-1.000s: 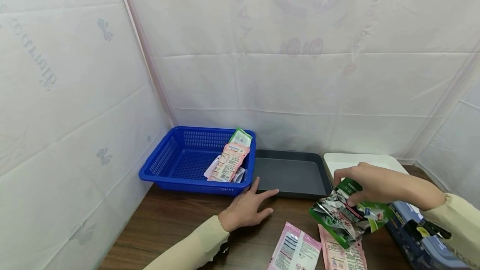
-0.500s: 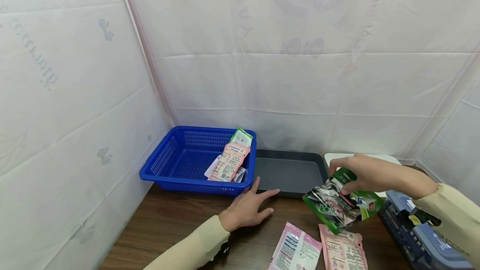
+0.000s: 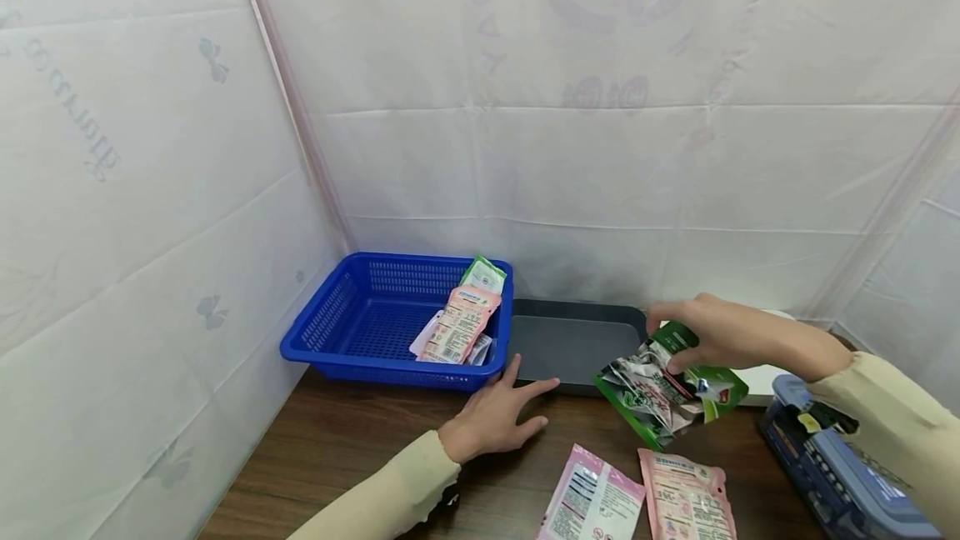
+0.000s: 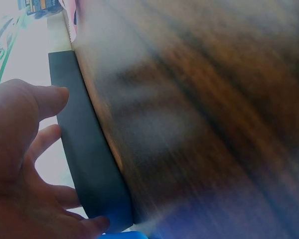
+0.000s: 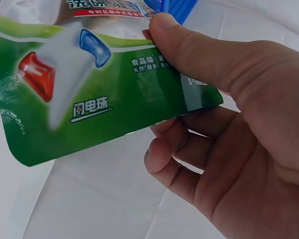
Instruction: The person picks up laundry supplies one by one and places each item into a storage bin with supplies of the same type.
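My right hand [image 3: 723,340] pinches a green and silver pouch [image 3: 652,394] by its upper part, holding it over the front of a dark grey tray [image 3: 577,348]. In the right wrist view the thumb lies across the green face of the pouch [image 5: 114,94], which has red and blue shapes printed on it. My left hand [image 3: 491,415] has its fingers spread at the tray's front left corner. From the left wrist, the fingertips [image 4: 62,95] lie along the tray's side wall [image 4: 87,144].
A blue basket [image 3: 352,367] holds several packets on its right side. One pink and white packet [image 3: 600,498] and one peach packet [image 3: 686,494] lie in front. A white tray [image 3: 757,382] sits behind the right hand, with a blue case [image 3: 855,473] at the right.
My right hand has carried the green pouch up and left, away from over the peach packet. The blue case has shifted slightly left beneath the right forearm. The left hand stays in place.
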